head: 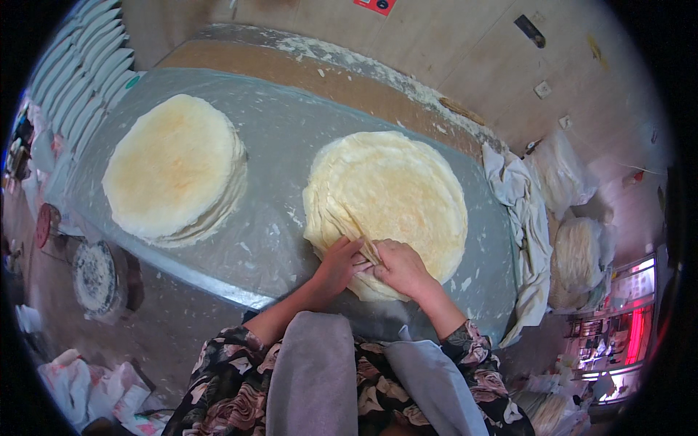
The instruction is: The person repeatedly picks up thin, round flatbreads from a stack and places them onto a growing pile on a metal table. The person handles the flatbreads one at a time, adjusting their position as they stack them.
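Two stacks of thin round flatbreads lie on the plastic-covered table (267, 218). At the near edge of the right stack (403, 185), my left hand (339, 262) and my right hand (401, 266) meet, pinching a gathered, creased edge of flatbread (366, 244) between them. Folds run from the fingers up and to the left over the stack. How many layers are held, I cannot tell. The left stack (172, 169) stands apart from both hands, its top sheet pale with light brown spots.
A crumpled white cloth (526, 218) hangs along the table's right end. Bagged food (578, 253) stands beyond it. Stacked white trays (90, 71) rise at the upper left. A round, flour-dusted stool (95, 278) stands below the table's left side, and plastic bags (98, 389) lie at lower left.
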